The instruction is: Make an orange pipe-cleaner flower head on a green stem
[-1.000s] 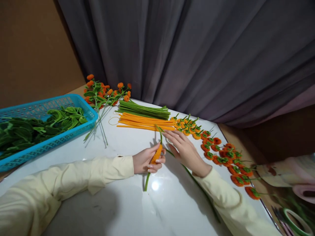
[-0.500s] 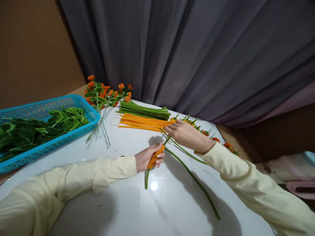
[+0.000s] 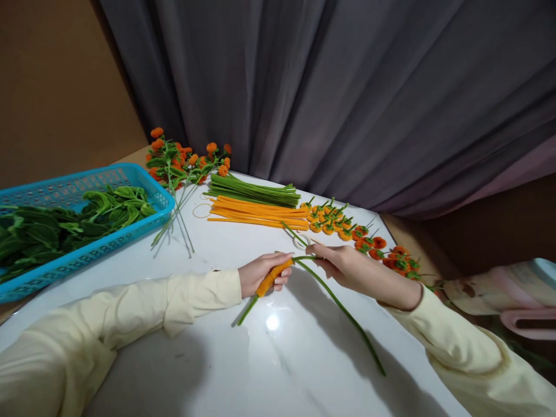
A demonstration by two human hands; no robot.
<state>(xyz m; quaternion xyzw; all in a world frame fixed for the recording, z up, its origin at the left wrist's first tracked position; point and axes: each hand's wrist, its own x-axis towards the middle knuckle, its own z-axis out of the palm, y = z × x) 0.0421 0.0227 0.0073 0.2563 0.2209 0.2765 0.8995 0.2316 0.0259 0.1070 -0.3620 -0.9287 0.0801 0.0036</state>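
Blue basket (image 3: 87,253) on the left's got green leaves (image 3: 43,231) piled inside. Left hand (image 3: 258,275) is curled round an orange coil (image 3: 273,279) on a green stem (image 3: 247,311) over the bench (image 3: 260,376), right hand (image 3: 347,266) pinching the stem's far end, fingers closed

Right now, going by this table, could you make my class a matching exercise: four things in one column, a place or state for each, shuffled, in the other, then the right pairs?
Things
1. Blue basket
2. Ribbed orange piece
3. Bundle of green strips
4. Dark curtain

Places or states
A. Lying just beyond the orange strips on the white table
B. Hanging in folds behind the table
C. Holding green leaves
D. In the grip of the left hand

Pairs: 1-C, 2-D, 3-A, 4-B
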